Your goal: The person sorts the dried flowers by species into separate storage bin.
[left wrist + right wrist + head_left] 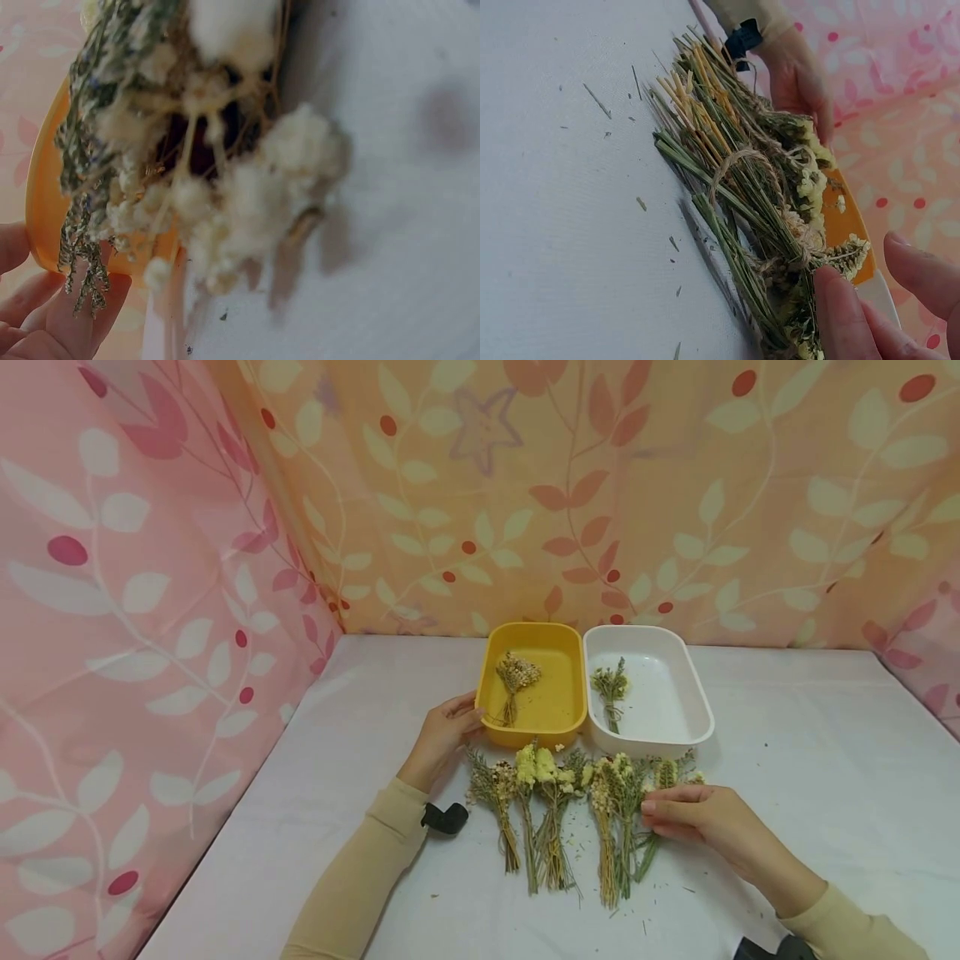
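Fingers of my left hand [442, 735] touch the near left side of a yellow tray [489, 652], which holds one tied dried-flower bundle [517, 681]. Beside it, a white tray [675, 693] holds another bundle [611, 689]. My right hand [712, 827] is at the right end of a row of dried bundles. In the right wrist view its fingertips [838, 296] touch a green-stemmed bundle [739, 274] tied with twine, and the thumb stands apart. Pale blossoms [247, 202] fill much of the left wrist view, blurred and close.
In front of the trays lie several bundles, among them a yellow-flowered one [527, 818] and a straw-stemmed one [606, 843]. Stem bits are scattered on the white tabletop [825, 760]. Patterned cloth [525, 510] hangs behind and at the sides.
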`<move>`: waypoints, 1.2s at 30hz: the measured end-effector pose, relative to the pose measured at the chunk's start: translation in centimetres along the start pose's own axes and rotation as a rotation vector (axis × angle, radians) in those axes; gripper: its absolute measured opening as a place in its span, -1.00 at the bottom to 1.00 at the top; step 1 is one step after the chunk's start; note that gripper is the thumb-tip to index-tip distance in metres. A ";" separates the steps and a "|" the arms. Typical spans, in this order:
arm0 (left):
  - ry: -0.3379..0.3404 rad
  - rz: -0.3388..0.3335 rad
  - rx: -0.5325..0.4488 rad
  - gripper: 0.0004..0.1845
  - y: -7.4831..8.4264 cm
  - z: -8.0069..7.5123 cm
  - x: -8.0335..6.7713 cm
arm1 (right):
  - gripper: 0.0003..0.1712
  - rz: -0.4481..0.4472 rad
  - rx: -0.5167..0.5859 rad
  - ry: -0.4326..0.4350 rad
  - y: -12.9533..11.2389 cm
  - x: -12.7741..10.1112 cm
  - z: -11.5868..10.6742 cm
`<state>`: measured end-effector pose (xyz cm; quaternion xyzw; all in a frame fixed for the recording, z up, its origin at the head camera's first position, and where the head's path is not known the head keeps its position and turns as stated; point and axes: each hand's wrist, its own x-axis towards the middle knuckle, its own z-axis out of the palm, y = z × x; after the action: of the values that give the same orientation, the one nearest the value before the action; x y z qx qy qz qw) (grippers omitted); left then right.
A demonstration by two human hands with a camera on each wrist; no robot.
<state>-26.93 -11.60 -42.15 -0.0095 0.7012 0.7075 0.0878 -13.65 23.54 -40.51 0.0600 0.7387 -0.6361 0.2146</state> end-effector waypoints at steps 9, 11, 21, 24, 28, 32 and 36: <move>0.004 -0.013 -0.006 -0.47 0.0 0.0 0.0 | -0.63 -0.022 0.043 -0.101 0.7 0.0 -0.1; 0.003 -0.015 -0.009 -0.46 0.1 0.0 -0.1 | -0.63 -0.023 0.048 -0.112 0.8 0.0 0.0; -0.005 -0.004 0.003 -0.45 0.1 0.0 -0.2 | -0.57 -0.018 0.030 -0.114 1.0 0.3 0.7; -0.008 0.003 0.006 -0.45 0.1 0.0 -0.1 | -0.58 -0.018 0.010 -0.116 1.0 0.4 0.8; -0.009 0.011 0.007 -0.45 0.0 0.0 -0.1 | -0.61 -0.019 -0.037 -0.117 0.9 0.6 0.8; -0.008 0.009 0.008 -0.45 0.1 0.1 -0.1 | -0.63 0.005 -0.057 -0.129 0.7 0.9 0.7; -0.004 0.009 0.008 -0.45 0.0 0.1 -0.1 | -0.63 0.011 -0.073 -0.144 0.5 1.3 0.6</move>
<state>-26.80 -11.56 -42.11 -0.0048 0.7040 0.7049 0.0860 -14.44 22.79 -41.54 0.0103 0.7438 -0.6101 0.2726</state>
